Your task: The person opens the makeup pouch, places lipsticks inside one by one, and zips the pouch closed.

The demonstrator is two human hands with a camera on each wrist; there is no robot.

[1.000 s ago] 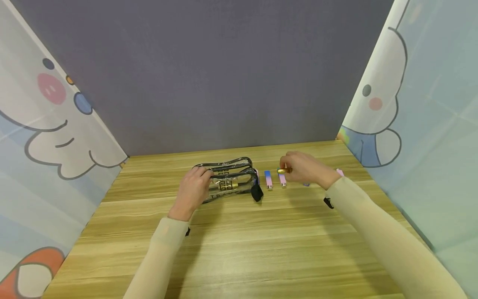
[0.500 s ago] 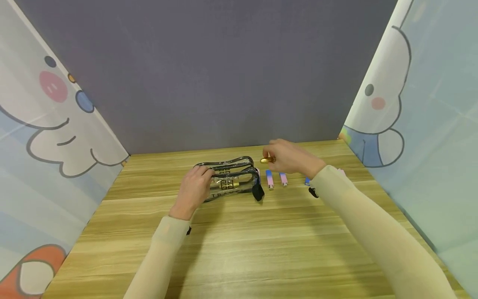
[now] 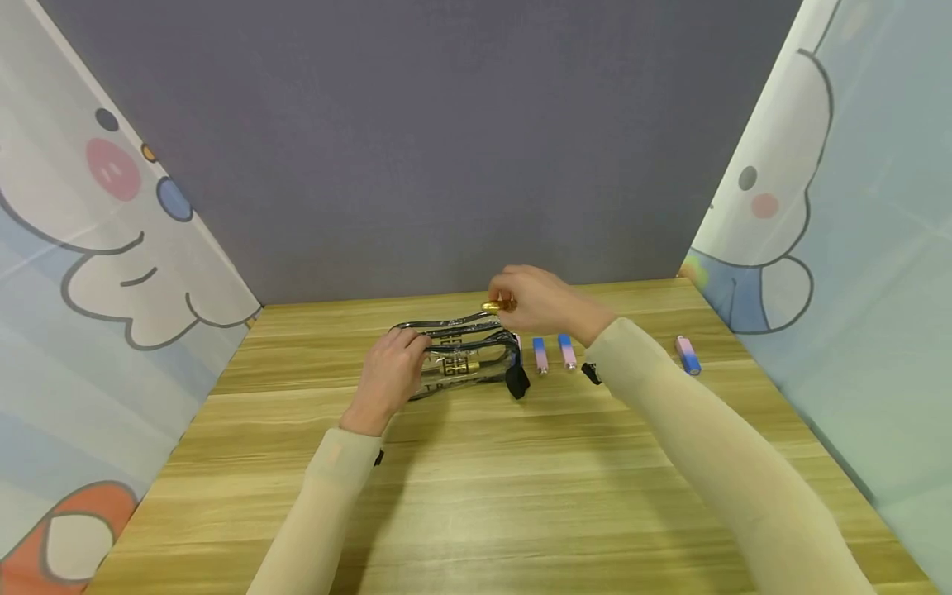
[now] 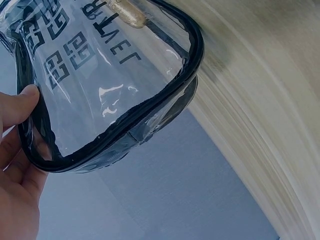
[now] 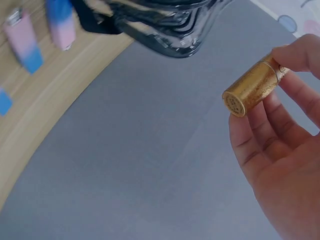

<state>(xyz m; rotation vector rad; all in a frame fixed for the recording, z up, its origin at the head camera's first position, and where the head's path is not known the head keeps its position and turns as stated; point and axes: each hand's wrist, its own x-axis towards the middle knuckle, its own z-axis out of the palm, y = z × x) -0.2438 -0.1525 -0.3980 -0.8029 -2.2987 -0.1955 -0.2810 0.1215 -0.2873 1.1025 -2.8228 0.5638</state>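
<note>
My left hand [image 3: 387, 372] pinches the left edge of a clear zip pouch [image 3: 455, 340] with black trim and dark lettering. In the left wrist view, thumb and fingers hold the rim of the pouch [image 4: 80, 100], and a gold-coloured tube [image 4: 127, 12] shows through its plastic. My right hand [image 3: 539, 302] is raised over the back right corner of the pouch. It holds a short gold tube, like a lipstick [image 3: 491, 307], between thumb and fingers; in the right wrist view the round perforated-looking end of this lipstick [image 5: 257, 85] points away from the palm.
To the right of the pouch lie two blue-and-pink sticks [image 3: 540, 355] with silver ends, side by side. Another blue-and-pink stick [image 3: 687, 355] lies farther right, and one is partly hidden by the pouch. A grey wall [image 3: 446, 165] stands behind the wooden table [image 3: 461, 496].
My right hand has carried the gold lipstick leftward from above the sticks to above the pouch. The stick at the far right has come into full view. My left hand keeps its grip.
</note>
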